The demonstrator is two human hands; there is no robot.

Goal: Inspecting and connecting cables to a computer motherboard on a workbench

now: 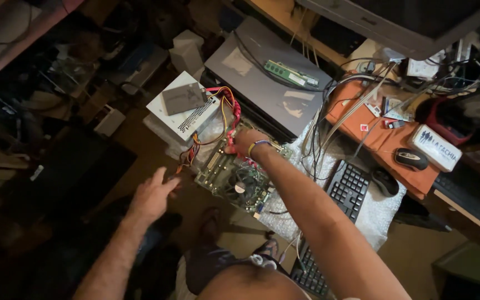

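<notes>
Head view, workbench w/ PC parts. Right hand [247, 142] reaches fwd, fingers curled down onto the far edge of a green motherboard [240, 176]; whether they pinch anything cannot be told, fingertips partly hidden. Red/yellow cable bundle [226, 114] runs just beyond those fingertips to a white power supply [181, 111], a grey drive [183, 98] lying on top. Left hand [152, 195] hovers open, fingers spread, holding nothing, its fingertips near the board's left corner. Fan [241, 187] sits on the board near the right wrist. Black keyboard [349, 187] to the right of the forearm; grey case [268, 83] beyond the fingertips.
</notes>
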